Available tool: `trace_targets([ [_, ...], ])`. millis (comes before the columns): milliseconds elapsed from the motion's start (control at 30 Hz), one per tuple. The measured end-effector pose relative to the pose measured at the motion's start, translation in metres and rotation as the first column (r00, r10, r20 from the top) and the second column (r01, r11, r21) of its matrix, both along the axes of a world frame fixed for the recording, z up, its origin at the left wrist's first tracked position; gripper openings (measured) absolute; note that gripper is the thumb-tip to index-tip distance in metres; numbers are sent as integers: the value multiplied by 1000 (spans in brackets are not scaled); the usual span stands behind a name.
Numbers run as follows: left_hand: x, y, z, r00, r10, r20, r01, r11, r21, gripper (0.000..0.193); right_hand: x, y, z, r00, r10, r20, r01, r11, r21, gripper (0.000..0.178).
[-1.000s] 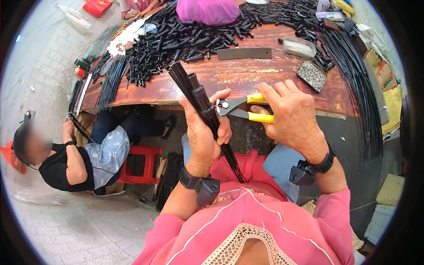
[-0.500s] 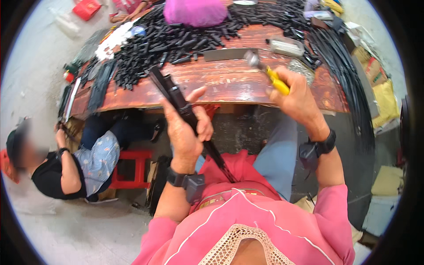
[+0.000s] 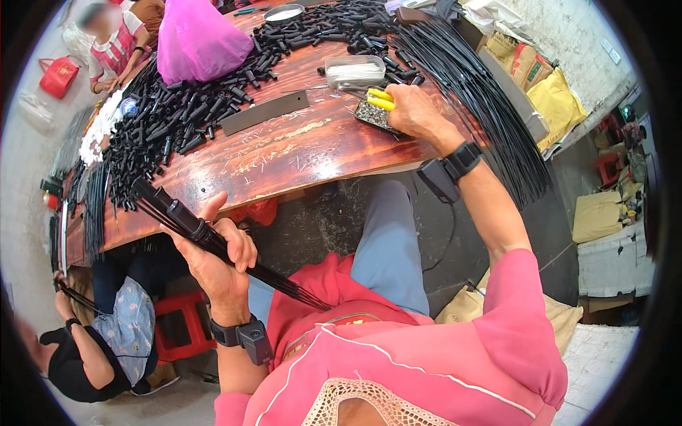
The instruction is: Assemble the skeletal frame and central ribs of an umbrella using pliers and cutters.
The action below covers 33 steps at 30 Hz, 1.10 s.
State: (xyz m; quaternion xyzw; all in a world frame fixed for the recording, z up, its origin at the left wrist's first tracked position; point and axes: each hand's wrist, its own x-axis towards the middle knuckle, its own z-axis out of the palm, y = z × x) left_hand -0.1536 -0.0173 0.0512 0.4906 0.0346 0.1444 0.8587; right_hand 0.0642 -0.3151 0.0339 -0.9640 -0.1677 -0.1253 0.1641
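My left hand point(image 3: 217, 259) is closed around a bundle of thin black rods point(image 3: 273, 280). A black tubular fitting point(image 3: 182, 214) sits on the bundle above the fingers, and its lower end reaches my lap. Over the table, my right hand point(image 3: 419, 117) grips a yellow-handled metal tool point(image 3: 381, 99). That hand is at the edge of a small dark tray point(image 3: 375, 118) filled with tiny metal parts. The tool's head lies close to the tray; its exact kind is hard to make out.
Black tubular parts point(image 3: 149, 128) and a pink plastic bag point(image 3: 199, 42) cover the far left of the wooden table point(image 3: 284, 167). A flat dark bar point(image 3: 265, 113), a clear box of white sticks point(image 3: 354, 71) and long black rods point(image 3: 476, 92) lie nearby. A co-worker point(image 3: 92, 348) sits at left.
My right hand has moved from above the table's front edge to the small tray, bringing the yellow-handled tool along. The view has turned rightward. My left hand keeps hold of the rods.
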Motion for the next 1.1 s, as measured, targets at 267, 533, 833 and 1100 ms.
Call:
trace_targets([
  [267, 7, -8, 2, 999, 27, -26, -27, 1000, 15, 77, 11, 5, -7, 996, 79, 44, -78, 997, -27, 18],
  [533, 9, -9, -2, 1000, -4, -10, 4, 1000, 4, 79, 21, -4, -4, 994, 108, 6, -106, 969, 222, 18],
  [833, 8, -6, -2, 1000, -12, 2, 12, 1000, -6, 79, 24, 7, -10, 993, 114, 7, -114, 993, -21, 17],
  [1100, 8, -6, 0, 1000, 10, -25, -10, 1000, -3, 80, 19, -4, 6, 991, 120, -66, -103, 971, 218, 23],
])
